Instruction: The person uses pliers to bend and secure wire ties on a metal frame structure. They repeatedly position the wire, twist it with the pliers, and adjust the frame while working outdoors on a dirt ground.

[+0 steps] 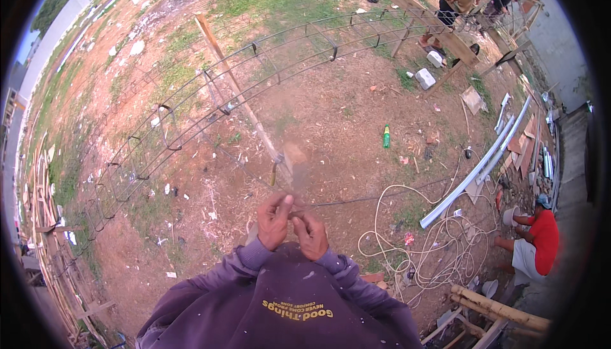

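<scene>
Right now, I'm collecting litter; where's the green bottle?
In the head view, the green bottle is on dirt right of centre, beyond the right hand and below the lower white block.

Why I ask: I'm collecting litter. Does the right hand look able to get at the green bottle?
Probably not without stepping closer: the right hand is beside the left hand, and the green bottle lies on the ground well ahead to the right. Nothing bulky seems to stand between them.
</scene>
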{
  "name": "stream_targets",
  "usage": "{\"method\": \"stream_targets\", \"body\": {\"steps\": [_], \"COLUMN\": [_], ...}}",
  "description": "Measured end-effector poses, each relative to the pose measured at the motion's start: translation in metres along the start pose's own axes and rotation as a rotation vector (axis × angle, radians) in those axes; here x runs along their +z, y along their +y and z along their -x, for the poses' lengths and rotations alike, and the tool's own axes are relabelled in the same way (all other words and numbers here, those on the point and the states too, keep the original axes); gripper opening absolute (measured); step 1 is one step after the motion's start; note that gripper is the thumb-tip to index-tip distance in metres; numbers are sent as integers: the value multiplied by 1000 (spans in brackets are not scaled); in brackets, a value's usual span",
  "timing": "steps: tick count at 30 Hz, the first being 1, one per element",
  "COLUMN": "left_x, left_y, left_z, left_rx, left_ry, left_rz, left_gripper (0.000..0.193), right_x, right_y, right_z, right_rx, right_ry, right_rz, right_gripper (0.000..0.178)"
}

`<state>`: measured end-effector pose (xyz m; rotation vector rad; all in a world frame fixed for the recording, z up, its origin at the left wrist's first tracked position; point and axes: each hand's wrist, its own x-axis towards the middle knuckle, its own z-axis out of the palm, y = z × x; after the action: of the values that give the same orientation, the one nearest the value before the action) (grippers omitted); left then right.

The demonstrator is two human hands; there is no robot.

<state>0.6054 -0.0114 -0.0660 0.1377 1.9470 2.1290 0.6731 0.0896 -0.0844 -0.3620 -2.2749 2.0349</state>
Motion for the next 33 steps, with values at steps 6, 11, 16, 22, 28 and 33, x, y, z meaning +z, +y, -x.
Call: {"method": "stream_targets", "body": {"steps": [6,11,16,22,28,33], "left_x": [-3,-62,-113,-131,-92,-73], "left_y": [30,55,44,-3,-36,-30], "left_z": [-64,-150,-239,-325,-409,-421], "left_rx": [175,5,80,224,-96,-44], "left_ry": [214,-40,224,166,-52,-21], "left_rz": [-288,-909,-840,-788,-350,-338], "left_gripper": [24,33,34,36,42,33], "right_x": [-39,-40,-17,12,19,9], "right_y": [-36,-25,35,69,60,65], "right_z": [-64,-171,-278,-355,-377,-381], "right_rx": [-182,-83,41,367,368,226], "right_ry": [-111,17,28,-104,-131,-30], "right_rz": [172,264,182,-297,-397,-199], "right_gripper": [17,24,29,30,32,31]}}
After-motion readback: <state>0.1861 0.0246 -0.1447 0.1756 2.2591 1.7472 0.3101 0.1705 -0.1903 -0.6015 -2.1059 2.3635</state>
